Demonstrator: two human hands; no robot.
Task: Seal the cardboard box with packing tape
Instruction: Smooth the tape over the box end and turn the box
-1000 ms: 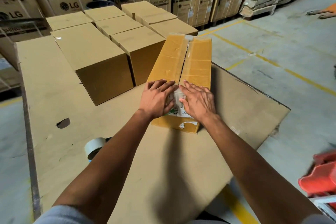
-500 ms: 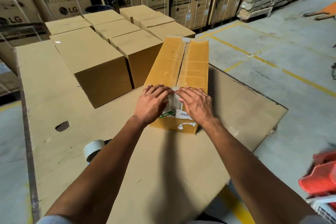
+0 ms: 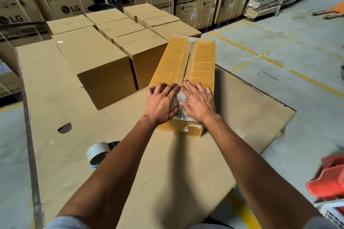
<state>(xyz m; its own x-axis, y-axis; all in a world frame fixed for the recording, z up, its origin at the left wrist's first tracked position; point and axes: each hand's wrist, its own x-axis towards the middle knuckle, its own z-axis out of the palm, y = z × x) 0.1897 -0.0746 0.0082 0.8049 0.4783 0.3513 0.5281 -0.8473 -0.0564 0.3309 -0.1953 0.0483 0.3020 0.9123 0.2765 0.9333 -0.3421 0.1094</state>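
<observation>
Compared with half a second earlier, little is changed: the left hand (image 3: 162, 102) and the right hand (image 3: 198, 102) are still laid flat on the near end of the cardboard box (image 3: 183, 72), fingers spread and nothing gripped, though the fingertips are now reached slightly further along the top. The centre seam (image 3: 188, 61) between the two flaps is seen to be open along most of its length, with a white label partly covered between the two hands.

The box is set lengthwise on a large cardboard sheet (image 3: 65, 113), its far end pointed away from the person. The roll of packing tape (image 3: 98, 152) is left lying on the sheet near the left forearm, well apart from the box, and is partly hidden by that arm. Several plain closed cartons (image 3: 96, 65) are ranged just beside the box on its left. A torn hole (image 3: 64, 128) is seen in the sheet. A red object (image 3: 329, 178) is blurred at the right edge.

"LG" is printed on the stacked cartons (image 3: 61, 3) behind, and "WASHING MACHINE" can be partly read. The label's writing is too small to be read.
</observation>
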